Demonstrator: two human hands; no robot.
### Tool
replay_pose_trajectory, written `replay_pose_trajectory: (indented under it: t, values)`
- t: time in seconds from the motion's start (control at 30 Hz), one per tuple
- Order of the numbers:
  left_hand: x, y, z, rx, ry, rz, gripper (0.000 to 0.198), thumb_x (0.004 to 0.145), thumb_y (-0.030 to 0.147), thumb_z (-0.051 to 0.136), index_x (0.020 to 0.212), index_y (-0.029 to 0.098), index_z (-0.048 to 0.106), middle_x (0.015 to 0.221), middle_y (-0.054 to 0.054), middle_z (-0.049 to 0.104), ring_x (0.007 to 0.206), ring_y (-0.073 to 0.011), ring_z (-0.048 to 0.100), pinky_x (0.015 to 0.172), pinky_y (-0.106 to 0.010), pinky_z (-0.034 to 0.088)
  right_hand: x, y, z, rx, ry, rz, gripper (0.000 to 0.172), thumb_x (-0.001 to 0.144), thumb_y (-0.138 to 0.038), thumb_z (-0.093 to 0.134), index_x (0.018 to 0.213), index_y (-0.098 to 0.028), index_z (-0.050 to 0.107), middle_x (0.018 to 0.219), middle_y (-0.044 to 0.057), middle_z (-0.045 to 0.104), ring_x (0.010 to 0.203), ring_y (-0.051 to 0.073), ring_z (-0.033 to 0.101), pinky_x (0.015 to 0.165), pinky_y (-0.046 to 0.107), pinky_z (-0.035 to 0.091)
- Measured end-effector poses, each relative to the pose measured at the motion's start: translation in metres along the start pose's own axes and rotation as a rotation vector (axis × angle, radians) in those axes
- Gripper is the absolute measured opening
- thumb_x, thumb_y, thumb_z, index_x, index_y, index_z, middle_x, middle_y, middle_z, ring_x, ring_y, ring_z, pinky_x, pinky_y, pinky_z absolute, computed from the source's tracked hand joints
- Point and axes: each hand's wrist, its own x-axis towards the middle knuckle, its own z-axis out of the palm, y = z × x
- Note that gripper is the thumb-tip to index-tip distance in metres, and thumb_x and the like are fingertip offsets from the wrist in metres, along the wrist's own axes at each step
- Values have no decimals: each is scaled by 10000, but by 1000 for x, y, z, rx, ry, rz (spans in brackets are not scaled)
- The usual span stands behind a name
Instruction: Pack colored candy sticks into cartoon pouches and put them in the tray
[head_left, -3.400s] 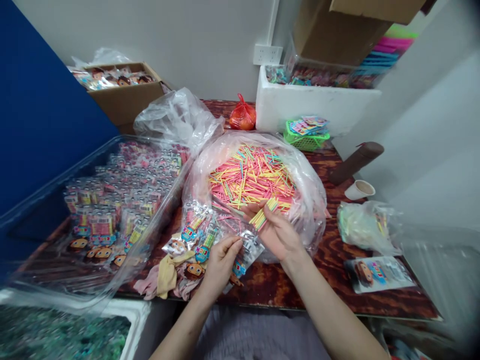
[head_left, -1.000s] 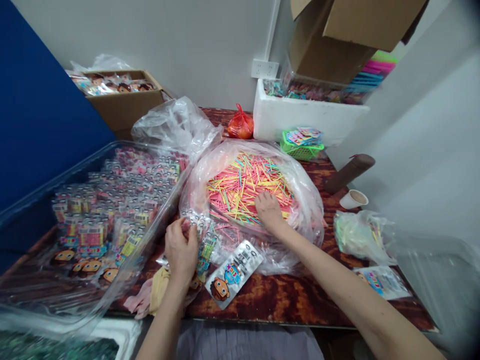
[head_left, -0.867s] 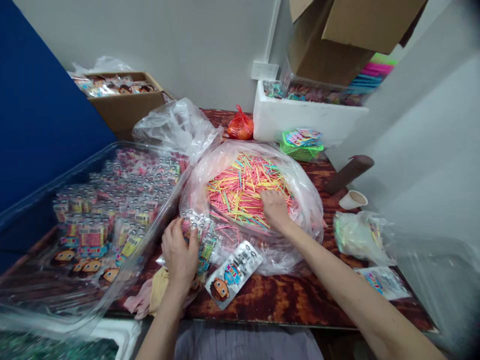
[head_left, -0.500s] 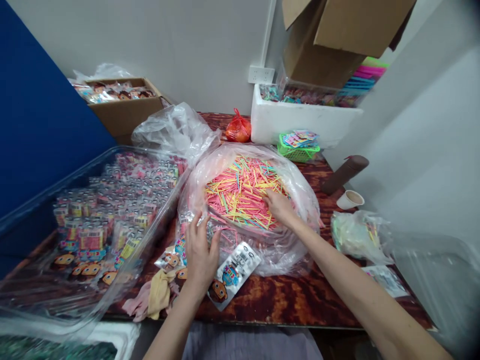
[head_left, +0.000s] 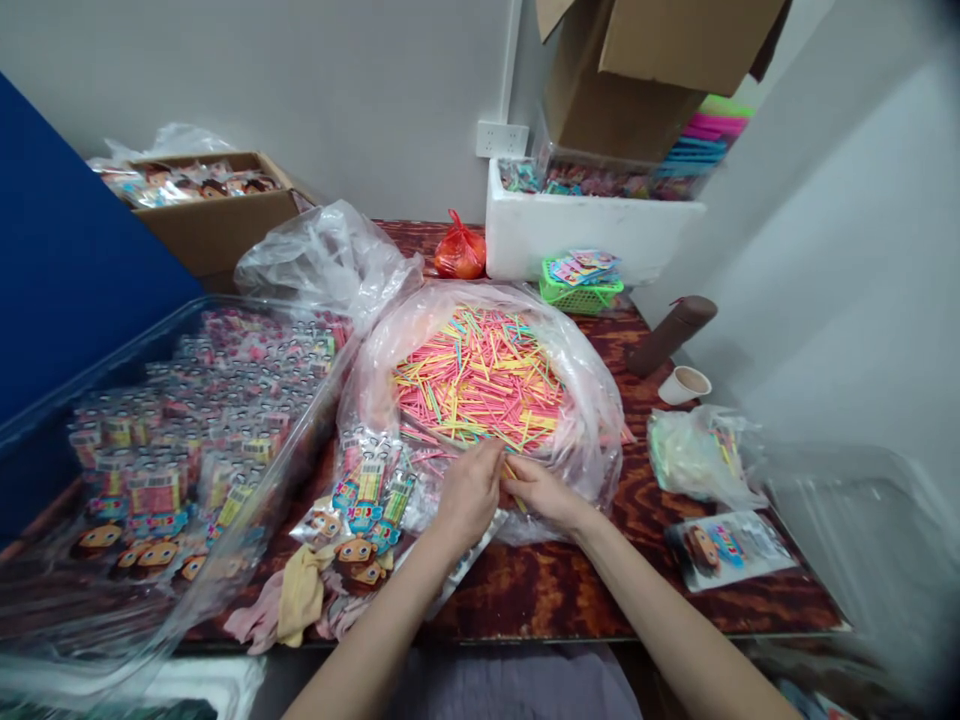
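1. Nearest me, both bare forearms reach over the front edge of a dark red-brown wooden table (head_left: 525,605). A silver packet (head_left: 470,553) lies partly hidden beside the left forearm; crumpled pink and yellow cloths (head_left: 300,595) sit to its left.

2. The hands meet at the near side of a large clear plastic bag (head_left: 596,400). The right hand (head_left: 544,490) is pinched on a few thin sticks (head_left: 520,500), whose yellow ends poke out below the fingers; I cannot count them. The left hand (head_left: 471,490) has its fingers bent inward against the right hand's, tips hidden, so I cannot tell whether it grips anything.

3. To handle these well, I would keep the pinch light, line the sticks up parallel, and level their ends with the free fingertips. Staying by the bag's mouth should let strays fall back; hard squeezing could bend or snap them.

4. Left of the hands lie filled packets (head_left: 367,490) with cartoon faces. Beyond the fingers, the open bag holds a heap of loose pink, yellow, green and blue sticks.

5. Farther back stand a green basket (head_left: 581,297), a knotted red bag (head_left: 460,255) and a white foam box (head_left: 592,230).
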Motion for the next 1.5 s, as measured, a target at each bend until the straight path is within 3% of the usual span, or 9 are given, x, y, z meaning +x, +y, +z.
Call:
replay_pose_trajectory:
  t: [0.23,0.33,0.47,0.57,0.73,0.9,1.03,1.2,1.5]
  values:
    - [-23,19,-19,-158,7,62,541,991,285,389,1512,269,243,1531,-83,395,1405,-207,374,1145,-438,340,-26,9,11,-118,361,-219,104,883,-316,560,881,-215,583,822,-11,597,813,175,559,779,287,446]
    - [-35,22,-12,-64,3,113,594,985,273,395,1533,250,168,1567,-102,321,1452,-229,281,1171,-480,287,-31,23,17,-136,382,-236,158,906,-363,537,915,-220,603,851,15,630,842,200,590,804,311,467]
    - [-43,19,7,71,-183,241,668,966,319,445,1541,240,116,1580,-107,292,1473,-240,216,1193,-502,224,-31,38,19,-147,370,-304,312,905,-485,512,1043,-226,618,1016,73,663,1014,250,595,927,368,455]
    - [-49,12,10,58,-124,190,664,968,303,433,1541,213,109,1595,-134,239,1477,-242,203,1173,-484,272,-32,43,17,-273,383,-294,297,926,-470,483,1003,-226,634,984,71,673,969,249,600,901,371,449]
    - [-49,-13,-38,109,115,59,330,964,258,449,1274,238,562,1275,-92,622,1234,-224,538,1047,-421,430,-35,42,18,-394,389,-194,193,959,-331,445,971,-220,603,887,42,661,876,219,603,816,336,436]
    - [-33,-39,-87,298,283,-65,232,946,251,472,1099,197,637,1124,-87,669,1076,-239,600,955,-425,470,-29,23,14,-553,445,-293,189,976,-261,385,973,-215,568,856,50,611,828,213,575,769,334,439]
    - [-20,-41,-65,356,107,63,248,929,153,449,1100,181,628,1136,-94,656,1064,-226,582,940,-394,477,-17,11,4,-889,583,-520,272,946,-141,322,1034,-190,576,959,101,590,957,258,527,851,403,430]
    - [-4,-37,-23,514,-78,82,286,866,97,496,1117,176,607,1118,-110,614,1040,-252,555,892,-409,480,-14,20,1,-1248,568,-489,249,944,-135,381,995,-170,623,980,115,591,961,262,502,849,394,433]
    - [5,-48,-18,591,-174,53,169,896,125,472,976,199,601,997,-76,589,927,-226,557,803,-349,472,-22,31,-8,-1475,482,-444,207,914,-120,471,1018,-178,639,1072,128,608,1059,293,465,831,398,392]
